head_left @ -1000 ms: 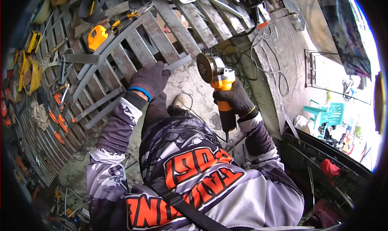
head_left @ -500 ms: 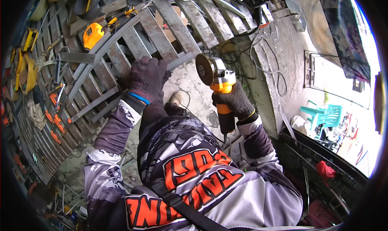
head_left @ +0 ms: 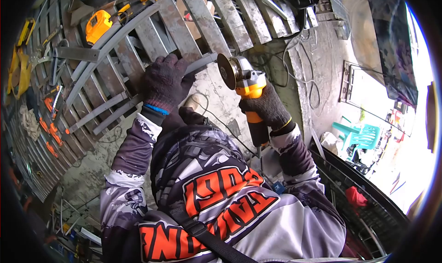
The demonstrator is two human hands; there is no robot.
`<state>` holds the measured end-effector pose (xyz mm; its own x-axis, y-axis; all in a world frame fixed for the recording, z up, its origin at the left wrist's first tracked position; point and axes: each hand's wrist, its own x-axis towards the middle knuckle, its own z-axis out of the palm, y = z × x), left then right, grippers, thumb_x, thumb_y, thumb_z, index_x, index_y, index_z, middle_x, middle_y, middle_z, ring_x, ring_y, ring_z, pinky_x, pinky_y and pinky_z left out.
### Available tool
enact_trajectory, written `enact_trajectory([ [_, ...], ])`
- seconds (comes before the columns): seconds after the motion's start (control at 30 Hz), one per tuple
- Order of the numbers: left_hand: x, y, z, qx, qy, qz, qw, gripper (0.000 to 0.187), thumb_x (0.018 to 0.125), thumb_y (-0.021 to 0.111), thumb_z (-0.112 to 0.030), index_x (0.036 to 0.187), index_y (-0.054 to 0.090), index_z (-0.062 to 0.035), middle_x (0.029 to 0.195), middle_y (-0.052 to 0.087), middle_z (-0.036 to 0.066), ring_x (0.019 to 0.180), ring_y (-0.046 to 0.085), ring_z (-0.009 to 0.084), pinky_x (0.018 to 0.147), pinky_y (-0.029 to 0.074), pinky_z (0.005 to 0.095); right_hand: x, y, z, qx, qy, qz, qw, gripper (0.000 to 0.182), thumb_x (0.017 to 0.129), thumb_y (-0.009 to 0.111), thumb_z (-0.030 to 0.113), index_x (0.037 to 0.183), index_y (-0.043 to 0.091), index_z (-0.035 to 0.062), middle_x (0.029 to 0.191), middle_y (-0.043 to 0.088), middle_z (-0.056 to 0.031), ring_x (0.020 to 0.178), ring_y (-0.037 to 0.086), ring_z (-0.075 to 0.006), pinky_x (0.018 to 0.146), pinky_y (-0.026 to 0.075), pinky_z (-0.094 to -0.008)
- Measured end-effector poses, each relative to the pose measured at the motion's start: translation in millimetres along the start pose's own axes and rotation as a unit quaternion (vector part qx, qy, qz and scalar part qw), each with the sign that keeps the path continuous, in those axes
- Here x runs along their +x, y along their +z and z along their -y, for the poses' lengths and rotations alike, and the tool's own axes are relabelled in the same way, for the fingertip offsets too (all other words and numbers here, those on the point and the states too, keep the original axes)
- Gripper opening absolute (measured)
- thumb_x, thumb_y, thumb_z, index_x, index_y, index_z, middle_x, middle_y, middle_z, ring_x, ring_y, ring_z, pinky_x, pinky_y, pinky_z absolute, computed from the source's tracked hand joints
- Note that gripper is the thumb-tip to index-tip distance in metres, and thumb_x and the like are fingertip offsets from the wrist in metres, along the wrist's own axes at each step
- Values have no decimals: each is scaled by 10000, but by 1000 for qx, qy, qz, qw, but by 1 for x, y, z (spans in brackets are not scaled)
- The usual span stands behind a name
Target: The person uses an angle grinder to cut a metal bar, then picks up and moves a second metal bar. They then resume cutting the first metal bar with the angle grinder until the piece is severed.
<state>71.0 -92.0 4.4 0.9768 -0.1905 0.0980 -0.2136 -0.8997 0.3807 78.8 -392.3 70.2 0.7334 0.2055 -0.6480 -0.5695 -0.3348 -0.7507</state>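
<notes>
My left hand (head_left: 166, 82), in a dark knitted glove, is closed around a grey metal bar (head_left: 200, 63) at the edge of the slatted metal bench (head_left: 177, 28). The bar sticks out to the right of my fingers. In my right hand (head_left: 270, 107), also gloved, is a yellow and black angle grinder (head_left: 252, 85), gripped round its body. Its dark disc (head_left: 226, 72) stands close to the bar's right end; whether they touch I cannot tell.
On the bench are a yellow tape measure (head_left: 98, 26), a flat metal plate (head_left: 77, 54), orange clamps (head_left: 50, 127) and a long curved metal strip (head_left: 108, 44). Cables (head_left: 294, 72) lie beyond the grinder. A green chair (head_left: 361, 136) stands at the right.
The grinder has moved slightly left, its disc now nearer the bar's end. The bar's right end points a little higher. The bench has shifted left and up in view.
</notes>
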Motion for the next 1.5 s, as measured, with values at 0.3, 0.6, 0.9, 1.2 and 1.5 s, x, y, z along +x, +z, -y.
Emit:
enact_trajectory([
  [0.3, 0, -3, -4, -47, -18, -18, 999, 380, 772, 807, -321, 1059, 710, -91, 967, 616, 131, 932, 627, 368, 785, 526, 500, 11, -4, 11, -51, -4, 7, 999, 662, 662, 888, 58, 1248, 582, 52, 1059, 675, -53, 948, 658, -168, 834, 574, -344],
  [0.6, 1, -7, -7, -38, -43, 5, 998, 370, 761, 823, -358, 1028, 718, -124, 984, 625, 112, 945, 638, 338, 792, 541, 474, 10, 0, 19, -65, -8, -4, 998, 681, 653, 904, 59, 1257, 590, 52, 1060, 689, -57, 939, 667, -171, 841, 576, -342],
  [0.9, 1, -9, -8, -39, -44, -6, 998, 346, 780, 811, -385, 1003, 728, -133, 968, 637, 105, 946, 645, 333, 788, 551, 476, 5, 5, 30, -47, 32, -3, 998, 629, 678, 887, 36, 1232, 588, 54, 1003, 692, -51, 835, 679, -153, 775, 587, -330],
  [1.2, 1, -9, -9, -27, -41, -1, 999, 355, 777, 810, -399, 986, 717, -127, 970, 636, 112, 934, 645, 337, 771, 553, 470, 7, 3, 27, -84, 1, 3, 996, 621, 690, 885, 25, 1232, 583, 49, 980, 699, -58, 824, 701, -159, 747, 600, -322],
  [1.5, 2, -12, -10, -23, -37, 2, 999, 325, 807, 799, -394, 963, 715, -121, 984, 663, 95, 955, 679, 310, 771, 563, 478, 5, 4, 30, -63, 19, 1, 998, 580, 694, 882, 28, 1203, 605, 41, 963, 708, -56, 822, 706, -158, 747, 598, -317],
])
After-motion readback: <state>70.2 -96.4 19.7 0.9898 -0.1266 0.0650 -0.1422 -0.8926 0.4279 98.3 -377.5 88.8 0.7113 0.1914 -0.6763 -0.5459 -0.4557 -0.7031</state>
